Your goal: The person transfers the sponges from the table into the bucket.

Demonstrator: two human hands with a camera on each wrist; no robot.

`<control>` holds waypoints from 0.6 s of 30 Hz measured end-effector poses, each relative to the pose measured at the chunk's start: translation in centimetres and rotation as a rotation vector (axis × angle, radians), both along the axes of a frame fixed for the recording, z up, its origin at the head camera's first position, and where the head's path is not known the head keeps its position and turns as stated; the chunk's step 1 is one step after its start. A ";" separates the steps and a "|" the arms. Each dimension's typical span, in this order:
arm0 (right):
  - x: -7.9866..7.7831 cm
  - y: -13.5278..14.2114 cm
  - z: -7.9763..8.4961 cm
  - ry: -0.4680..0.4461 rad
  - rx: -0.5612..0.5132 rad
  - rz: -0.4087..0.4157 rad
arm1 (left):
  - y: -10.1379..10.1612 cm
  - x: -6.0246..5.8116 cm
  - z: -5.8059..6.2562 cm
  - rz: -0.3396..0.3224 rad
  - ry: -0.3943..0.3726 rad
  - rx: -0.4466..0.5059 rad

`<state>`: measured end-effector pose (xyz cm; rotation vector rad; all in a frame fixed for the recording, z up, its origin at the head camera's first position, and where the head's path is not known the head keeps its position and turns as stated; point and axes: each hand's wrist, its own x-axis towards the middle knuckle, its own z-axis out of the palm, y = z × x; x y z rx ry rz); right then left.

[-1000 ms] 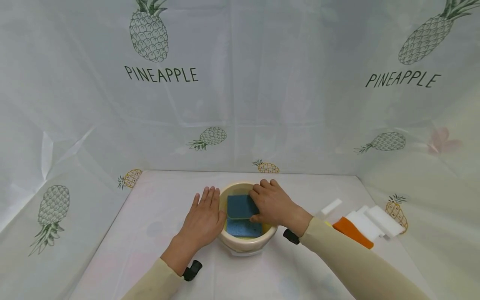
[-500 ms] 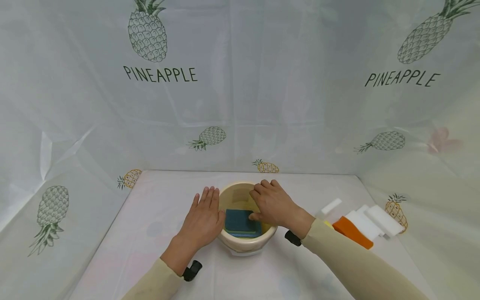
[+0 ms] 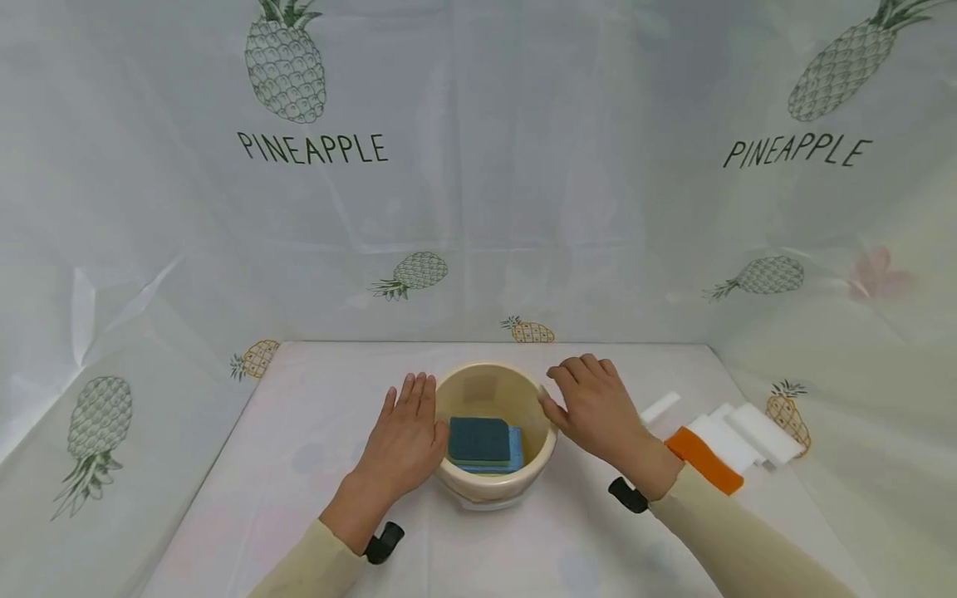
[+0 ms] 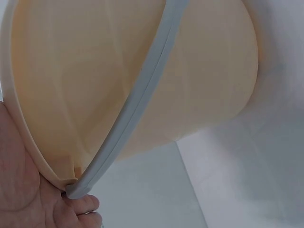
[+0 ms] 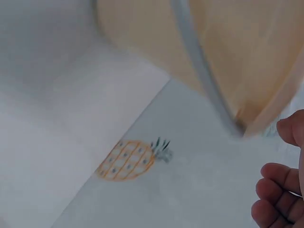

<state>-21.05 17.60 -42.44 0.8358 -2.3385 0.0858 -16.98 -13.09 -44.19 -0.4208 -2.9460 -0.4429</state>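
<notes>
A cream plastic bucket with a grey handle stands upright on the table. Inside it a dark green scouring sponge lies on top of a blue sponge. My left hand rests flat on the bucket's left rim, fingers straight and together; the left wrist view shows the palm against the rim by the handle's end. Just off the right rim is my right hand, empty, its fingers loosely bent and the thumb apart. In the right wrist view its fingertips are beside the rim.
To the right, beyond my right forearm, lie an orange piece and several white blocks, perhaps sponges. One thin white block is behind my right wrist. A pineapple-print sheet rises along the back and sides of the table.
The dark green sponge has left my right hand and dropped onto the blue sponge in the bucket. My right hand has moved right, out over the rim. My left hand stays put.
</notes>
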 end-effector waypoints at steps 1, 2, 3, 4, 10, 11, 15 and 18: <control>0.2 0.8 0.0 0.005 -0.007 -0.015 | 0.0 0.0 0.0 0.001 -0.002 0.003; 0.4 1.7 -0.1 0.011 -0.013 -0.029 | 0.0 0.1 0.0 0.002 -0.003 0.006; 0.5 2.6 -0.2 0.018 -0.015 -0.042 | 0.0 0.1 0.0 0.003 -0.004 0.007; 0.7 3.5 -0.3 0.025 -0.015 -0.052 | 0.0 0.1 0.0 0.004 -0.006 0.008; 1.6 8.8 -1.2 0.047 -0.012 -0.112 | 0.0 0.2 0.1 0.007 -0.006 0.020; 1.8 9.5 -1.5 0.042 -0.009 -0.126 | 0.0 0.2 0.1 0.006 -0.004 0.023; 2.9 11.8 -2.8 0.003 0.013 -0.175 | 0.0 0.2 0.2 0.001 -0.002 0.033; 3.9 13.2 -4.0 -0.034 0.035 -0.209 | 0.0 0.1 0.2 -0.003 -0.007 0.035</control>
